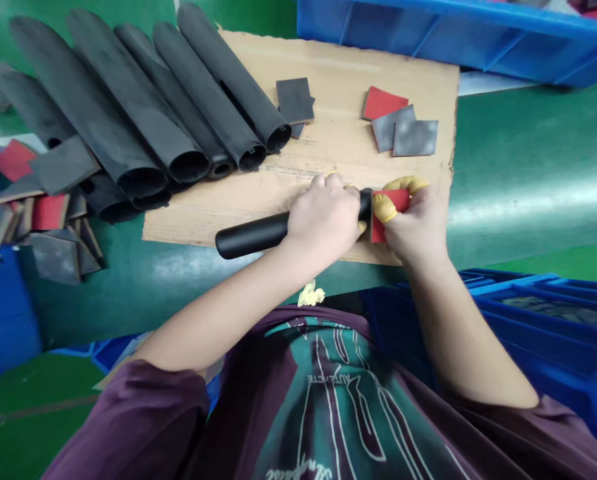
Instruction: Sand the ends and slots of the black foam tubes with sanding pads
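My left hand [326,217] is wrapped round a black foam tube [253,237] that lies across the near edge of a cardboard sheet [343,73]. My right hand [416,223], with yellow finger cots on thumb and forefinger, pinches a red square pad [391,203] against the tube's right end. Both hands meet over the cardboard's front edge.
Several long black tubes [143,100] lie fanned at the back left. Loose grey and red pads [403,127] lie on the cardboard, with a dark pad [294,100] beside the tubes. A heap of pads [43,207] sits at left. Blue bins stand behind [453,33] and at right [543,313].
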{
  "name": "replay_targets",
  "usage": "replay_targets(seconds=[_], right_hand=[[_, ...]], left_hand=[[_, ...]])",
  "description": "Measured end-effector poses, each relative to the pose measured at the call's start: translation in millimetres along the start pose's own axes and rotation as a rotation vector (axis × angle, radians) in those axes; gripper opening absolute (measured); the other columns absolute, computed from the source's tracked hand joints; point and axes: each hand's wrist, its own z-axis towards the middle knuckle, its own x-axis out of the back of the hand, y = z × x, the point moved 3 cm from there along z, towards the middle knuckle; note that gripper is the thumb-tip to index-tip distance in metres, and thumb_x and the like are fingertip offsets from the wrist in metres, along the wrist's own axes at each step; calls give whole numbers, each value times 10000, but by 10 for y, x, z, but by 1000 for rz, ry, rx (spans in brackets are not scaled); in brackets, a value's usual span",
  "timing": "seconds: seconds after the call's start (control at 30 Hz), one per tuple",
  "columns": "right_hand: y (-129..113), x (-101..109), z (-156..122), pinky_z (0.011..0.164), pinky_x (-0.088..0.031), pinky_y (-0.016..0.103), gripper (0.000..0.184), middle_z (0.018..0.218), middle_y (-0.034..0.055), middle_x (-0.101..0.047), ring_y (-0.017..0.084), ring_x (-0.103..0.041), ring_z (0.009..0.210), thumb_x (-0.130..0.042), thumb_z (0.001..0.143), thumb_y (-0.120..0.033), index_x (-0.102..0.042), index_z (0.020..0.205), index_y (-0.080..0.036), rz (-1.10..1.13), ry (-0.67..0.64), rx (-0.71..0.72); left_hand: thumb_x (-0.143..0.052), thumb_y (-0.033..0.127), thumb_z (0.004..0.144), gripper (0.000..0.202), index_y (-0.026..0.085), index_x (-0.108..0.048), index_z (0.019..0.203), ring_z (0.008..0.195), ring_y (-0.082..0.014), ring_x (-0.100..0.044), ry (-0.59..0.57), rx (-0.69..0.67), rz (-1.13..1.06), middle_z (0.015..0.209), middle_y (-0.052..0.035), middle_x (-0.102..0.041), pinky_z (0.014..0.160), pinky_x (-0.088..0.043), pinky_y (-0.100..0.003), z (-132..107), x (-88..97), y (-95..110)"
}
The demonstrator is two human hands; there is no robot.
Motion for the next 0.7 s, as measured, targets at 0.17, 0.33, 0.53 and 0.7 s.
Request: replay_targets(seconds=[0.17,0.33,0.53,0.7], right_hand=[[71,50,-34,529,-462,311,193,692,1,-579,149,-525,594,-706,735,-297,-525,756,-233,-24,-21,55],[24,-94,104,507,-457,300,168,653,-14,-561,139,-521,557,-685,766,-298,-529,768,-235,3,-14,35],[179,149,-12,543,-476,320,301,698,6,-603,168,-560,612,-779,676,-420,-567,781,-234,-81,-40,85],[399,367,27,572,-499,338,378,772,22,-634,174,-582,636,-784,668,-528,-575,826,-255,179,27,52]], left_hand=[[-682,370,893,340,175,-696,1171,1204,-318,-544,6,-12,23,1184,-140,-627,934,-516,-388,-6,-21,17],[-647,351,915,318,170,-686,1173,1200,-311,-546,8,2,36,1185,-144,-630,933,-515,-389,-22,-22,14],[-681,411,892,359,174,-696,1162,1183,-316,-556,-18,15,9,1171,-143,-633,910,-521,-385,1,1,0],[-678,456,893,411,172,-689,1189,1202,-331,-541,-6,22,22,1188,-151,-628,936,-510,-400,4,-27,-8]])
